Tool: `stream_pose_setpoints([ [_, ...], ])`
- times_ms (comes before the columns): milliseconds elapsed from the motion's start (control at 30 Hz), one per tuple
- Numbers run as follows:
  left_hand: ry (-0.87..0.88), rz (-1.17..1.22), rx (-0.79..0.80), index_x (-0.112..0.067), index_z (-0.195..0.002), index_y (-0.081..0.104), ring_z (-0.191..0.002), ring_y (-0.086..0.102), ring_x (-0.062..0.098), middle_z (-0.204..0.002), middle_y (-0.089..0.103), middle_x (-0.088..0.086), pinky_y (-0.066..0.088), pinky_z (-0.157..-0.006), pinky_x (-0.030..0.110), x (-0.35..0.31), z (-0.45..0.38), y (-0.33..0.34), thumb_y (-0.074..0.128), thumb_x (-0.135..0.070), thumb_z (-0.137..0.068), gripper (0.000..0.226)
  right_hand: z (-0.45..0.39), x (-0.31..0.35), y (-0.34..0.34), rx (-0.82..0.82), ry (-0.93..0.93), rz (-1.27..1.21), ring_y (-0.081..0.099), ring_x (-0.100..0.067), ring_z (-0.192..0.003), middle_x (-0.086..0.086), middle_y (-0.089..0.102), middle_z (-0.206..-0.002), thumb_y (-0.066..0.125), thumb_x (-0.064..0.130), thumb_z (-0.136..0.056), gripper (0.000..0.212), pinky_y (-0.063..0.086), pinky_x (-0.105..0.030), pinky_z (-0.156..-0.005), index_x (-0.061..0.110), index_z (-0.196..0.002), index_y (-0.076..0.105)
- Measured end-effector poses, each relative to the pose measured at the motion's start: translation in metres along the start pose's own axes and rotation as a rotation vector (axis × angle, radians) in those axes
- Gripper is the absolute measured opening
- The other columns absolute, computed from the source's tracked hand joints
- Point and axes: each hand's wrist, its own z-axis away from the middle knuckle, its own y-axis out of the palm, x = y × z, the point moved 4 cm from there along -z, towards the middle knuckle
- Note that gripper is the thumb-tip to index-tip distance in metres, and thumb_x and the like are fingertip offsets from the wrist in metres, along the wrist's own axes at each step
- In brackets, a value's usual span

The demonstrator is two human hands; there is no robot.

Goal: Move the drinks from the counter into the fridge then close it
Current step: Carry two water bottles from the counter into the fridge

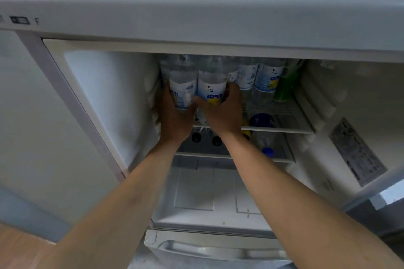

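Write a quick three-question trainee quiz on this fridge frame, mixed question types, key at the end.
1. True or false: the left hand and right hand each grip a bottle on the top shelf.
2. Which colour is the bottle at the right end of the row? A) red B) green C) black
3. Fill in: the fridge door is ___.

Key: 1 true, left bottle and right bottle; 2 B, the green bottle; 3 open.

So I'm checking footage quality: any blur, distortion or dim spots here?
Head view: wide-angle lens bows the fridge top; left hand, right hand and the bottles they grip are soft with blur; labels unreadable; the lower shelf sits in shadow.
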Motion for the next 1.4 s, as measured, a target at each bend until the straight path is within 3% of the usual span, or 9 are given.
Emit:
stream_pose_setpoints([
  [100, -0.039, 0.032, 0.010, -0.014, -0.142, 0.041, -0.120, 0.056, 0.000, -0.138, 0.055, -0.002, 0.052, -0.101, 0.029, 0.004, -0.002, -0.002, 0.078, -0.011, -0.081, 0.072, 0.003, -0.001, 0.002, 0.014, -0.005, 0.080, 0.062, -0.015, -0.112, -0.002, 0.058, -0.124, 0.088, 0.036, -0.067, 0.073, 0.057, -0.039, -0.091, 0.018, -0.126, 0.049],
  [300, -0.082, 0.039, 0.003, -0.025, -0.130, 0.048, -0.118, 0.060, 0.006, -0.132, 0.061, -0.005, 0.052, -0.099, 0.031, -0.001, 0.004, -0.007, 0.080, -0.020, -0.082, 0.058, 0.006, 0.001, -0.010, 0.006, -0.021, 0.109, 0.064, -0.013, -0.108, 0.001, 0.064, -0.120, 0.084, 0.031, -0.070, 0.059, 0.058, -0.037, -0.088, 0.020, -0.121, 0.055],
  [433, -0.017, 0.051, 0.048, -0.019, -0.130, 0.047, -0.116, 0.060, 0.005, -0.132, 0.058, -0.005, 0.051, -0.095, 0.017, -0.014, 0.023, 0.011, 0.074, -0.010, -0.086, 0.053, 0.008, -0.009, -0.049, -0.044, -0.030, 0.122, 0.065, -0.005, -0.101, 0.008, 0.067, -0.114, 0.083, 0.033, -0.068, 0.055, 0.057, -0.026, -0.083, 0.027, -0.116, 0.056],
  [600, -0.070, 0.093, 0.194, -0.032, -0.132, 0.041, -0.096, 0.048, -0.031, -0.120, 0.052, -0.025, 0.040, -0.079, -0.005, -0.030, 0.039, 0.072, 0.077, -0.020, -0.084, 0.061, -0.008, -0.023, -0.116, -0.195, 0.026, 0.141, 0.060, 0.016, -0.085, 0.024, 0.064, -0.098, 0.083, 0.035, -0.067, 0.052, 0.053, -0.013, -0.072, 0.035, -0.111, 0.055],
  [767, -0.055, 0.130, 0.220, -0.018, -0.140, 0.043, -0.124, 0.056, 0.008, -0.136, 0.058, -0.003, 0.049, -0.105, 0.037, -0.044, 0.049, 0.122, 0.074, -0.014, -0.085, 0.064, -0.027, -0.033, -0.150, -0.230, 0.036, 0.149, 0.065, -0.002, -0.094, 0.014, 0.065, -0.105, 0.084, 0.027, -0.071, 0.051, 0.059, -0.037, -0.085, 0.030, -0.113, 0.056],
  [1000, -0.044, -0.080, 0.079, -0.011, -0.148, 0.036, -0.135, 0.045, 0.025, -0.146, 0.047, 0.009, 0.041, -0.110, 0.046, -0.041, 0.041, 0.133, 0.079, -0.027, -0.081, 0.081, -0.042, -0.036, -0.134, -0.178, 0.021, 0.160, 0.064, -0.014, -0.109, 0.003, 0.065, -0.123, 0.085, 0.033, -0.072, 0.058, 0.056, -0.043, -0.092, 0.024, -0.120, 0.055],
  [1133, 0.035, -0.222, -0.025, -0.009, -0.140, 0.044, -0.128, 0.047, 0.028, -0.139, 0.046, 0.013, 0.044, -0.094, 0.036, -0.043, 0.041, 0.126, 0.087, -0.034, -0.069, 0.086, -0.046, -0.037, -0.128, -0.152, 0.006, 0.126, 0.064, -0.012, -0.110, -0.001, 0.065, -0.123, 0.085, 0.027, -0.074, 0.059, 0.058, -0.036, -0.091, 0.018, -0.124, 0.056],
  [1267, 0.031, -0.222, -0.036, -0.010, -0.128, 0.048, -0.116, 0.054, 0.026, -0.127, 0.050, 0.009, 0.050, -0.082, 0.038, -0.044, 0.035, 0.123, 0.088, -0.037, -0.065, 0.080, -0.037, -0.041, -0.128, -0.131, -0.022, 0.101, 0.066, 0.002, -0.099, 0.009, 0.068, -0.115, 0.085, 0.029, -0.071, 0.054, 0.055, -0.012, -0.076, 0.029, -0.117, 0.057],
  [1400, 0.026, -0.246, 0.003, -0.009, -0.125, 0.048, -0.113, 0.059, 0.028, -0.125, 0.055, 0.009, 0.050, -0.079, 0.036, -0.043, 0.030, 0.124, 0.084, -0.038, -0.072, 0.070, -0.036, -0.044, -0.126, -0.121, -0.008, 0.079, 0.062, 0.016, -0.092, 0.023, 0.064, -0.104, 0.085, 0.022, -0.074, 0.053, 0.049, -0.002, -0.069, 0.035, -0.115, 0.054],
])
